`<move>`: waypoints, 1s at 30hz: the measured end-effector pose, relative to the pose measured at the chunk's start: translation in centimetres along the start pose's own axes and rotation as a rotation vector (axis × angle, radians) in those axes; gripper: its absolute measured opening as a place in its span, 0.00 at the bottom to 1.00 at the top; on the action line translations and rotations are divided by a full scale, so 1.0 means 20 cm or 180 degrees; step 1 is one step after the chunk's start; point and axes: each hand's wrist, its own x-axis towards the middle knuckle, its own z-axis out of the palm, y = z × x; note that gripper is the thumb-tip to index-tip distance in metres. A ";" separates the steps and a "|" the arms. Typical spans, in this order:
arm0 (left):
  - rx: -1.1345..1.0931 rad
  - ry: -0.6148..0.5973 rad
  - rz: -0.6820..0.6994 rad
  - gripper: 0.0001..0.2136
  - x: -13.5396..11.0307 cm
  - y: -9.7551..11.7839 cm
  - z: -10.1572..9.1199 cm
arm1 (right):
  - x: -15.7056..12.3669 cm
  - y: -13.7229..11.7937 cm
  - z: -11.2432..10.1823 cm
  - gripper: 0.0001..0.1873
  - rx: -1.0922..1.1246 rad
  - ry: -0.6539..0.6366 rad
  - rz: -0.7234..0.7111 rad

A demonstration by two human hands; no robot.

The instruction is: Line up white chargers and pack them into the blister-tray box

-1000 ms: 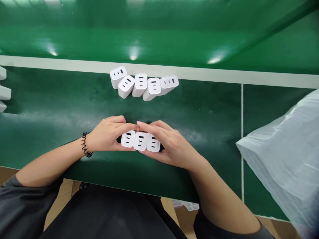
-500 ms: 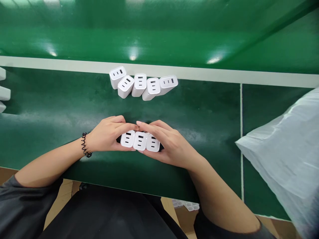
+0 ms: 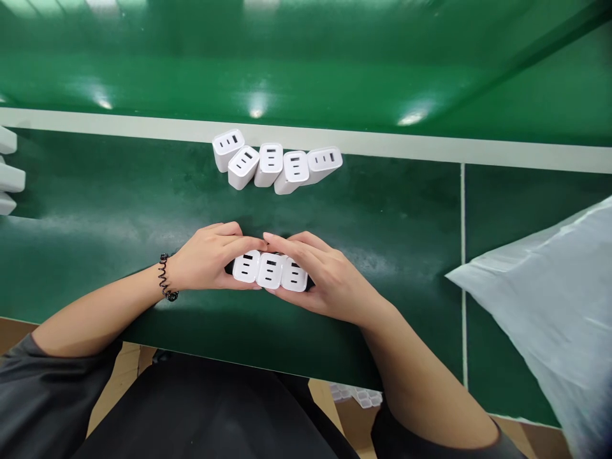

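Three white USB chargers (image 3: pixel 269 272) stand side by side in a tight row, their port faces up. My left hand (image 3: pixel 210 258) wraps the left end of the row, fingers along the far side and thumb along the near side. From the other end my right hand (image 3: pixel 322 271) grips the same row, its forefinger lying across the top edge of the right charger. The fingertips of both hands meet at the far side. Beyond them, several more white chargers (image 3: pixel 271 164) stand in a loose, uneven cluster, ports up.
All this is on a green table mat (image 3: pixel 401 210) with a pale strip (image 3: pixel 382 139) along its back. White pieces (image 3: pixel 10 178) show at the left edge. A translucent plastic bag (image 3: pixel 540 274) covers the right side. Below the front edge are cardboard and clear trays (image 3: pixel 366 396).
Both hands keep their hold on the row of chargers. The view has shifted very slightly, and the plastic bag's upper edge at the right sits lower.
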 end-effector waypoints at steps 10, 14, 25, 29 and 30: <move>-0.0034 -0.0254 -0.0218 0.26 0.00 0.01 -0.02 | 0.00 0.02 0.01 0.43 0.0233 -0.0022 0.0044; -0.0152 -0.0296 -0.0242 0.30 0.01 0.01 -0.03 | 0.00 0.03 -0.01 0.48 0.0583 -0.0174 0.0063; -0.0369 -0.0244 -0.0263 0.26 0.02 0.00 -0.04 | -0.01 0.10 -0.11 0.44 0.1099 -0.0655 0.0311; -0.0302 -0.0169 -0.0144 0.22 0.02 0.00 -0.03 | 0.00 0.09 -0.10 0.38 0.0891 -0.0593 0.0288; -0.0300 -0.0157 -0.0140 0.22 0.02 0.00 -0.03 | 0.00 0.09 -0.09 0.37 0.0879 -0.0574 0.0269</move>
